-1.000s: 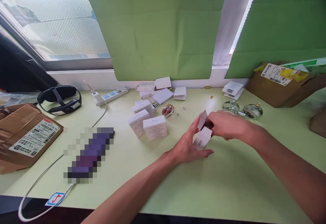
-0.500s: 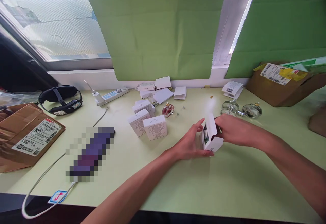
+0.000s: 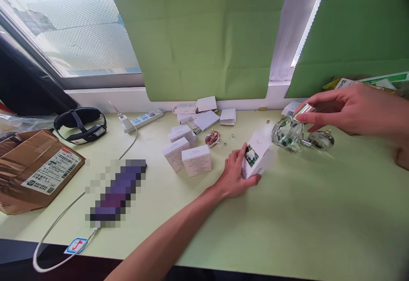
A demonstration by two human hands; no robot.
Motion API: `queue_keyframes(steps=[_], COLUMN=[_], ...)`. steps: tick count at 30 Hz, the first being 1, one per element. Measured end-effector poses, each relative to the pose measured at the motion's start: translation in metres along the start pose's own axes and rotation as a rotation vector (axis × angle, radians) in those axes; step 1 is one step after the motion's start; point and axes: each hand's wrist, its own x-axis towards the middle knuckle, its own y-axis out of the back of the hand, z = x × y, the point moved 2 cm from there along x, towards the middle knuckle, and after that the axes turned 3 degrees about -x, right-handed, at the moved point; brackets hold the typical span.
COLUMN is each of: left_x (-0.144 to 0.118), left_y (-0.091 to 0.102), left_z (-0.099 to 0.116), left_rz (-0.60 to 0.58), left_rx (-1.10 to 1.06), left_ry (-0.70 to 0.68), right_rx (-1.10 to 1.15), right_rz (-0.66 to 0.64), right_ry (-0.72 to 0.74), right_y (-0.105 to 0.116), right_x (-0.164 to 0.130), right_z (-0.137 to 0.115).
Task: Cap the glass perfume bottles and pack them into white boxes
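One small white cardboard box with a white-flower picture on its side (image 3: 257, 158) stood tilted on the pale green table (image 3: 287, 221), near the middle. The left hand (image 3: 234, 174) wrapped partly round it, thumb below and fingers behind, loosely curled and holding it steady. Just right of the box, one round clear glass bottle (image 3: 287, 132) hung above the table, lifted by its silver metal cap (image 3: 305, 109), which the right hand (image 3: 348, 108) pinched between thumb and fingertips, the remaining fingers spread. A second round glass bottle (image 3: 321, 139) rested on the table just beyond it. To the left of the box stood a cluster of four plain white closed cardboard boxes (image 3: 195, 160), and behind them one small red-patterned glass bottle (image 3: 212, 137). Several flattened white cartons (image 3: 206, 111) lay by the wall. Farther left were one white power strip (image 3: 143, 119), one black strapped headset (image 3: 79, 123) and one brown labelled cardboard parcel (image 3: 35, 170).
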Motion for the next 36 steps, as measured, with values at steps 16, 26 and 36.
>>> queue_keyframes(steps=[16, 26, 36], left_x=[0.003, 0.003, 0.001], left_y=[0.002, -0.001, -0.003], left_z=[-0.016, -0.015, -0.016], left_rz=[0.385, 0.293, 0.291], left_rx=[0.493, 0.423, 0.375], left_ry=[0.122, 0.070, 0.034], right_rx=[-0.141, -0.182, -0.164], right_rz=[-0.337, -0.218, -0.195], right_ry=[0.108, 0.188, 0.037], right_y=[-0.107, -0.130, -0.110], right_x=[0.028, 0.034, 0.121], right_z=[0.038, 0.048, -0.046])
